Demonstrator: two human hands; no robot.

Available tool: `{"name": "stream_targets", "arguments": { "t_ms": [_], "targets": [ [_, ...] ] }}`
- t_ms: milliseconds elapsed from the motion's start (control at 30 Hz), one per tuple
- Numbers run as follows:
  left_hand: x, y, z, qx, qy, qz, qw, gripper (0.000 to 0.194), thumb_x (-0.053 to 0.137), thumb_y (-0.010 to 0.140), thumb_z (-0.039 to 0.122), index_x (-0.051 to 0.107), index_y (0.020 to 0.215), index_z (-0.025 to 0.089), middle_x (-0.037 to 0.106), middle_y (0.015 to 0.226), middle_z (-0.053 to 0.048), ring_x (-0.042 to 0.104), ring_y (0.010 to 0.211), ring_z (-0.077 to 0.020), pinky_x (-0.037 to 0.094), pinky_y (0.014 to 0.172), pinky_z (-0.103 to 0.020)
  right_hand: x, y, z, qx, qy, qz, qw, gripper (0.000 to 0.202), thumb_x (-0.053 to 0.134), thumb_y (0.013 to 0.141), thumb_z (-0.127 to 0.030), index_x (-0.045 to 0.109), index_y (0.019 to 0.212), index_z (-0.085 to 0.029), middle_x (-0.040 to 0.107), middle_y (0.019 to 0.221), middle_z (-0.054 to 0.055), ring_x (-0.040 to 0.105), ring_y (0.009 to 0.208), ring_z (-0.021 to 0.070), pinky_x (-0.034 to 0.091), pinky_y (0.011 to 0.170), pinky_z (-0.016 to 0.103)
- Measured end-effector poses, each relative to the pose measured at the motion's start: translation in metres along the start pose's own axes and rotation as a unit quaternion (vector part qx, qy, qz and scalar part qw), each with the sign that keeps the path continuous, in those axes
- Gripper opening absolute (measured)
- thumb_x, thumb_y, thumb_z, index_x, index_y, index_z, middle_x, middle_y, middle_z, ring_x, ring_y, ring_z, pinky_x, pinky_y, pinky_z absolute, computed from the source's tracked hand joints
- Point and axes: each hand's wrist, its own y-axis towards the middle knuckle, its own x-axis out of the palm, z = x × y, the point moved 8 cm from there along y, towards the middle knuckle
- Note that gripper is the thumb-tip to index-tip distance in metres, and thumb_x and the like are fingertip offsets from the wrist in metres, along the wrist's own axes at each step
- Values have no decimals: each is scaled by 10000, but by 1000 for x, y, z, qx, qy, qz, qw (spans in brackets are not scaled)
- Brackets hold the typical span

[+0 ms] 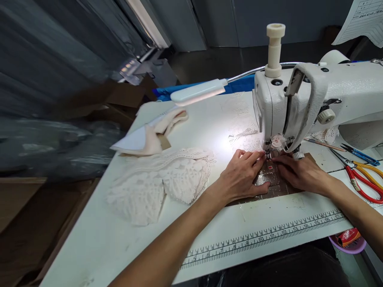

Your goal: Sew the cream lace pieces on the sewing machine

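Observation:
A white sewing machine (299,95) stands at the right of the table. My left hand (243,175) lies left of its presser foot (271,153), thumb stretched apart and fingertips beside the foot. Close on the right side of the foot, my right hand (299,173) has its thumb and index finger drawn together; what they pinch, if anything, is too small to make out. Pale lace (243,133) lies lit on the table behind my left hand. Under both hands is a shiny brown plate (277,187) around the needle area. A pink fabric rosette (278,141) hangs at the machine head.
White lace pieces (161,183) and cream fabric (149,139) lie at the left. A lamp (199,91) reaches over the table. Red-handled scissors (363,185) and blue snips (360,154) lie at the right. A printed ruler (263,239) follows the front edge.

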Motion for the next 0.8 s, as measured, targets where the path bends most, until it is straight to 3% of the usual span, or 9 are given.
{"name": "stream_targets", "arguments": {
  "t_ms": [67,200,400,567,700,800],
  "targets": [
    [0,0,-1,1,0,3,1000,572,549,854,522,582,1233,95,633,1196,-162,621,939,-268,436,843,-428,-5,3,10,24,48,8,999,347,385,998,-363,679,1034,-181,691,943,99,641,779,198,535,729,327],
    [2,-1,-3,-5,-1,3,1000,577,547,851,541,579,1248,122,632,1203,-148,620,935,-265,421,852,-431,-7,9,27,80,72,30,994,368,334,997,-309,650,857,-183,714,825,86,649,758,215,521,692,320],
    [4,-1,-2,-17,7,-10,1000,635,496,875,570,555,1264,73,623,1203,-183,606,938,-282,414,837,-455,1,2,23,79,44,42,995,360,422,987,-431,625,1130,-169,682,1072,135,672,926,249,552,803,381],
    [7,-3,-5,-46,-13,-24,999,659,489,883,582,503,1337,104,594,1256,-186,576,1036,-310,404,871,-468,0,-9,20,50,35,91,994,291,426,975,-310,657,1103,-189,654,1164,136,656,1031,263,538,905,446],
    [8,-5,-6,-51,-44,-7,998,654,489,903,535,434,1395,108,551,1323,-206,553,1112,-331,389,950,-517,3,-10,25,50,26,103,993,296,469,950,-290,659,1148,-181,680,1125,125,669,992,258,551,868,423],
    [7,-7,-7,-65,-50,12,997,681,482,917,513,386,1409,52,498,1378,-255,507,1221,-357,351,1029,-555,5,-10,27,58,-7,95,994,313,459,960,-337,673,1133,-186,689,1061,116,684,822,229,568,741,375]
  ]
}}
